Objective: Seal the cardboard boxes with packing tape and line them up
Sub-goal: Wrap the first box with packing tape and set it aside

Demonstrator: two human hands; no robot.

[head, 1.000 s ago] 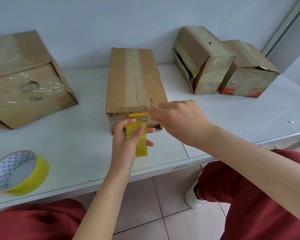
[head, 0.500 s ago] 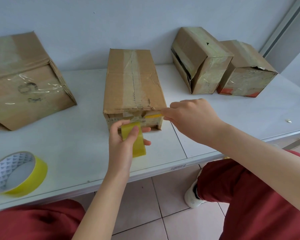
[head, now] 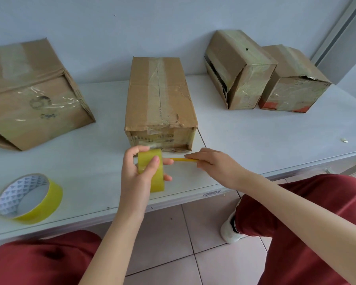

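A long cardboard box (head: 159, 97) lies in the middle of the white table (head: 255, 140), its short end facing me. Just in front of that end, my left hand (head: 139, 174) grips a yellow tape roll (head: 152, 171) held upright. My right hand (head: 212, 163) pinches the free end of the tape strip (head: 183, 159), stretched sideways to the right of the roll. The strip hangs in the air below the box's front face, apart from it.
A large box (head: 31, 99) sits tilted at the left. Two taped boxes (head: 238, 66) (head: 292, 81) stand side by side at the back right. A second yellow tape roll (head: 29, 198) lies near the table's front left edge. My knees are under the table edge.
Both hands have dropped from the box's front top edge to in front of its base. The right hand has drawn the strip out to the right, away from the roll.
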